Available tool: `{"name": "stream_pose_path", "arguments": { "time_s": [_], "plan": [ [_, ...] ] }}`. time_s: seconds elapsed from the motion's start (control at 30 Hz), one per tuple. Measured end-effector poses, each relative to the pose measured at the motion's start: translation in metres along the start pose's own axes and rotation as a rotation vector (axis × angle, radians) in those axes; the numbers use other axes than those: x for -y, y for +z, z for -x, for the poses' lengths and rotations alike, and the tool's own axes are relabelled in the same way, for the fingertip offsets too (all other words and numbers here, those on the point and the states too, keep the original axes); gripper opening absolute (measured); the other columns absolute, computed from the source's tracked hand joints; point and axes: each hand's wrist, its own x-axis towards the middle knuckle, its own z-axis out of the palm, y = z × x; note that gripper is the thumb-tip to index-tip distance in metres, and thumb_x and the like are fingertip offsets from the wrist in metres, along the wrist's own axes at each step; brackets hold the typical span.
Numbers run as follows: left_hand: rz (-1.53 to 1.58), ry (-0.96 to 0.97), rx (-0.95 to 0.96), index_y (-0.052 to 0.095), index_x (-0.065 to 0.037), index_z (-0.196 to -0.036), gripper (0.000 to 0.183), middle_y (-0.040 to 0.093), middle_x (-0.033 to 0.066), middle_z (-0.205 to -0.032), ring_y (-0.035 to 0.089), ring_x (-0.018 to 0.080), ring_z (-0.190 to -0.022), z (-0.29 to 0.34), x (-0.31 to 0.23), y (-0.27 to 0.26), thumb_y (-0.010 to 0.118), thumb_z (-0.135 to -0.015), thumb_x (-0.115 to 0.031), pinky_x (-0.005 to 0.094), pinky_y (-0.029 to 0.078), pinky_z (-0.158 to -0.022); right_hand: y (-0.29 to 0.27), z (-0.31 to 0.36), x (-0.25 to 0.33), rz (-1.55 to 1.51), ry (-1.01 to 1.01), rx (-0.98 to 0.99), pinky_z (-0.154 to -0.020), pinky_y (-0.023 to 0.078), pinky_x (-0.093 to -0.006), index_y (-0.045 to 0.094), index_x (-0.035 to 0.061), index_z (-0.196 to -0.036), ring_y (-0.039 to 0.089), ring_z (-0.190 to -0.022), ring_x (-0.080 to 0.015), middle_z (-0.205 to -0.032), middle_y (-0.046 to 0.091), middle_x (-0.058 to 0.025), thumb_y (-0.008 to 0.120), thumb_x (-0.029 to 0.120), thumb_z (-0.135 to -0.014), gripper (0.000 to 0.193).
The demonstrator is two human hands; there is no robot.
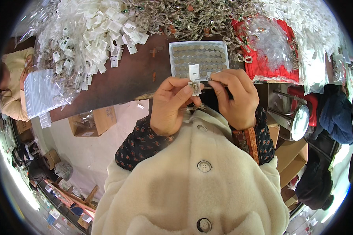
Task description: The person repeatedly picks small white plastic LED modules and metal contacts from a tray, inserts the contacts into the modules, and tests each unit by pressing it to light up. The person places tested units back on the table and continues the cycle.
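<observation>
My left hand (171, 102) pinches a small white plastic battery case (194, 72) by its lower end, its lid tipped up and its inside facing me. To the right, my right hand (237, 96) is closed at the fingertips, beside the case and apart from it. Whatever lies between those fingertips is too small to make out. Just beyond both hands is a shallow clear tray (200, 43) holding rows of round button cells (184, 55). My hands cover part of its near edge. Thin wire (189, 106) shows under my left fingers.
White plastic cases (106, 23) are heaped at the far left of the brown table (125, 80), coiled wire strings (176, 17) at the back. Clear film (272, 43) lies on a red bag (259, 72). A co-worker's sleeve (17, 74) and stacked clear trays (43, 92) are left; cardboard boxes (96, 121) stand below.
</observation>
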Motion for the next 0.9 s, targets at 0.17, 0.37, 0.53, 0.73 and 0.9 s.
{"name": "stream_pose_path", "arguments": {
  "time_s": [0.17, 0.37, 0.53, 0.73, 0.9],
  "plan": [
    [0.110, -0.023, 0.071, 0.060, -0.001, -0.110, 0.015, 0.069, 0.0142, -0.107, 0.067, 0.0222, -0.084, 0.002, -0.003, 0.004, 0.064, -0.095, 0.000, 0.0350, 0.058, -0.073, -0.001, -0.001, 0.014, 0.031, -0.112, 0.025, -0.067, 0.053, -0.0381, 0.067, 0.0039, -0.099, 0.065, -0.077, -0.0278, -0.092, 0.066, -0.0093, 0.073, 0.003, -0.077, 0.023],
    [0.125, -0.073, 0.061, 0.061, -0.002, -0.109, 0.014, 0.069, 0.0126, -0.103, 0.068, 0.0217, -0.080, 0.005, -0.004, 0.001, 0.065, -0.095, -0.001, 0.0334, 0.058, -0.071, 0.000, -0.002, 0.020, -0.006, -0.124, 0.031, -0.066, 0.053, -0.0379, 0.067, 0.0045, -0.099, 0.065, -0.075, -0.0281, -0.094, 0.067, -0.0098, 0.069, 0.000, -0.076, 0.024],
    [0.110, -0.127, 0.053, 0.062, -0.006, -0.111, 0.014, 0.069, 0.0092, -0.098, 0.066, 0.0182, -0.078, 0.007, -0.004, -0.002, 0.065, -0.098, -0.012, 0.0324, 0.056, -0.069, -0.008, -0.005, 0.020, -0.083, -0.095, 0.126, -0.066, 0.053, -0.0360, 0.070, 0.0042, -0.098, 0.067, -0.075, -0.0276, -0.096, 0.069, -0.0106, 0.073, 0.001, -0.079, 0.020],
    [0.126, -0.069, -0.040, 0.062, -0.005, -0.109, 0.011, 0.069, 0.0103, -0.101, 0.065, 0.0174, -0.076, 0.009, -0.006, 0.002, 0.063, -0.098, -0.006, 0.0305, 0.056, -0.070, -0.008, -0.001, 0.031, -0.085, -0.164, 0.121, -0.072, 0.054, -0.0363, 0.069, 0.0016, -0.110, 0.068, -0.083, -0.0260, -0.105, 0.068, -0.0108, 0.077, 0.010, -0.075, 0.037],
    [0.163, -0.076, 0.106, 0.063, -0.006, -0.107, 0.009, 0.069, 0.0132, -0.101, 0.064, 0.0180, -0.078, 0.008, -0.011, 0.006, 0.064, -0.098, -0.008, 0.0321, 0.055, -0.071, -0.004, -0.006, 0.028, -0.468, 0.205, 0.013, -0.073, 0.053, -0.0314, 0.066, -0.0019, -0.117, 0.068, -0.085, -0.0197, -0.103, 0.068, -0.0114, 0.073, 0.012, -0.088, 0.033]
  ]
}}
